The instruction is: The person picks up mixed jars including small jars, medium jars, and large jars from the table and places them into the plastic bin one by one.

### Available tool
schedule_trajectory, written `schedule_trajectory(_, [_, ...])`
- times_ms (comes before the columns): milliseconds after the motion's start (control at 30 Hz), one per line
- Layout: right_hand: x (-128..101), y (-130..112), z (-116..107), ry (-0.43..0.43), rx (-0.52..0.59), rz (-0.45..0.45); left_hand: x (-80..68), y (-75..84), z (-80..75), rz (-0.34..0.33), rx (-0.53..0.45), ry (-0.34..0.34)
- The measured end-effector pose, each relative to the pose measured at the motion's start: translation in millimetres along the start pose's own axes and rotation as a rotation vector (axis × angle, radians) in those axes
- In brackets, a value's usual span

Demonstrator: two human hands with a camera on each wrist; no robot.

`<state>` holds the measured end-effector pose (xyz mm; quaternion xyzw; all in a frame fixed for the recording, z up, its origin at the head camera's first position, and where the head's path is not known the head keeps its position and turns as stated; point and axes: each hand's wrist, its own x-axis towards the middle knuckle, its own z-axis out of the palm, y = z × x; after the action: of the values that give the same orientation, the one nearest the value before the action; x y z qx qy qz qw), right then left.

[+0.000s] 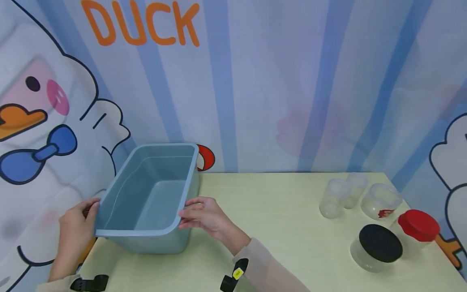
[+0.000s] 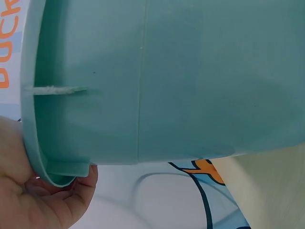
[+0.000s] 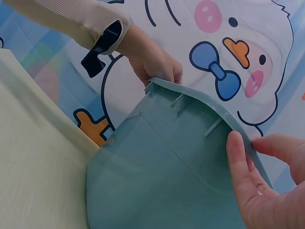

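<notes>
Both hands, left hand (image 1: 74,231) and right hand (image 1: 204,215), gripping bin (image 1: 146,202) rim at 9 and 3; keep level, settle squarely on table (image 1: 277,211).

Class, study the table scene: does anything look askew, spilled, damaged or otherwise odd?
Only the blue-grey bin: it is tipped, both hands gripping its rim, left hand and right hand, at the table corner. Nothing is spilled or broken. The jars stand upright at the right.

Staged recording corner, not a lived-in room. Cartoon duck backdrop (image 1: 54,101) with orange "DUCK" lettering (image 1: 140,22) hangs behind a pale table (image 1: 273,211); both wrists wear strapped cameras.
</notes>
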<state>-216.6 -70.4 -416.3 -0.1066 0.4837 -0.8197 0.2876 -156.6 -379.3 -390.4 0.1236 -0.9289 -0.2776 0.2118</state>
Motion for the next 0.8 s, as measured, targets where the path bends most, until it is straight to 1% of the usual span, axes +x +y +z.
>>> schedule_trajectory(167, [-1.3,-0.7,-2.4,-0.002,0.003,-0.007,0.2,2.3,1.6,-0.047,0.004,0.002])
schedule_trajectory(233, [-2.0,-1.1,-3.9,-0.003,0.002,-0.010,-0.2,3.6,2.0,-0.053,0.001,0.006])
schedule_trajectory(333, [-3.0,-1.8,-6.3,-0.009,0.003,-0.008,-2.7,6.5,3.0,-0.049,-0.004,0.020])
schedule_trajectory(533, [-3.5,-1.6,-10.3,-0.013,0.002,-0.006,-4.9,8.5,5.2,-0.012,-0.004,0.060])
schedule_trajectory(700, [-5.9,-2.9,-11.6,-0.010,-0.006,-0.009,-4.9,9.2,5.9,0.002,-0.006,0.054])
schedule_trajectory(800, [-7.4,-3.8,-12.5,-0.004,-0.003,-0.007,-5.9,11.0,7.2,-0.007,-0.013,0.043])
